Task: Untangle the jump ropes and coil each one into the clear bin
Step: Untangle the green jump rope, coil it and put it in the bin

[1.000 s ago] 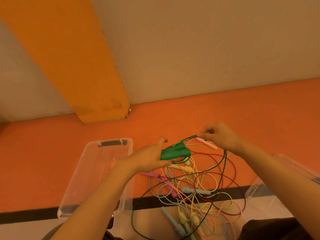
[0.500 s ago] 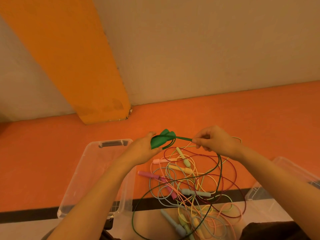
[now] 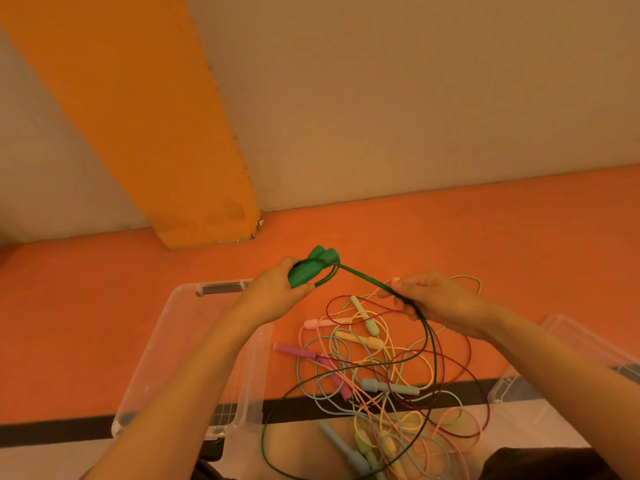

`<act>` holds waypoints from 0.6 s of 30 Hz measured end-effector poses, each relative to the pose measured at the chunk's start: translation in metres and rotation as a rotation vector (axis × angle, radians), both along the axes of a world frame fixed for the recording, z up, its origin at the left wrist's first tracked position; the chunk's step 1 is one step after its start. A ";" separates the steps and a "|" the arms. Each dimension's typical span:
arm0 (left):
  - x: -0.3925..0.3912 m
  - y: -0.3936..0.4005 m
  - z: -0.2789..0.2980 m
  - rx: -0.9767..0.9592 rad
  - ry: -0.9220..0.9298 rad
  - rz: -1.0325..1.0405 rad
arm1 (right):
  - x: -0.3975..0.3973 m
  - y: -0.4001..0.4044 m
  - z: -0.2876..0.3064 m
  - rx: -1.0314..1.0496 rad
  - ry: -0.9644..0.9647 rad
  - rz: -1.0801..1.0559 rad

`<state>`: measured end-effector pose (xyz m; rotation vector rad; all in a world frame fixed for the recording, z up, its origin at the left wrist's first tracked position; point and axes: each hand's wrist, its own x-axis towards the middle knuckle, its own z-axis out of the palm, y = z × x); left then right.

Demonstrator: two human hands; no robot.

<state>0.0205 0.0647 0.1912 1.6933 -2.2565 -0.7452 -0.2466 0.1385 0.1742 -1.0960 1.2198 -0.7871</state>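
The clear bin (image 3: 180, 344) lies open on the orange floor (image 3: 86, 306), its inside bare, but the left forearm (image 3: 194, 375) crosses above its right half, so the free way in is over its left and far rim. Just right of the bin, the tangle of ropes (image 3: 381, 372) covers the floor, with loops spreading toward the near edge. A taut green cord (image 3: 363, 278) spans between the left hand (image 3: 277, 289) and right hand (image 3: 433, 299), barring passage there. A second clear bin (image 3: 571, 341) stands at the right, partly under the right forearm (image 3: 540, 362). Beyond the hands, the floor up to the wall (image 3: 415, 98) and the orange pillar (image 3: 156, 133) is open.
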 end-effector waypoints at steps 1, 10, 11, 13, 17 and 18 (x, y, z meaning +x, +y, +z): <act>0.001 -0.001 0.002 -0.002 0.011 0.007 | 0.000 0.001 -0.002 0.051 -0.096 -0.022; 0.001 0.001 0.008 -0.008 0.005 -0.025 | 0.001 0.007 -0.007 0.311 -0.288 -0.051; 0.001 0.001 0.008 -0.008 0.006 -0.026 | 0.002 0.007 -0.009 0.308 -0.280 -0.046; 0.001 0.001 0.009 -0.005 0.000 -0.026 | 0.003 0.008 -0.011 0.289 -0.268 -0.019; 0.001 0.003 0.011 -0.003 0.016 -0.037 | 0.004 0.010 -0.014 0.190 -0.146 0.051; 0.001 0.003 0.012 -0.004 0.024 -0.042 | 0.004 0.010 -0.015 0.148 -0.105 0.079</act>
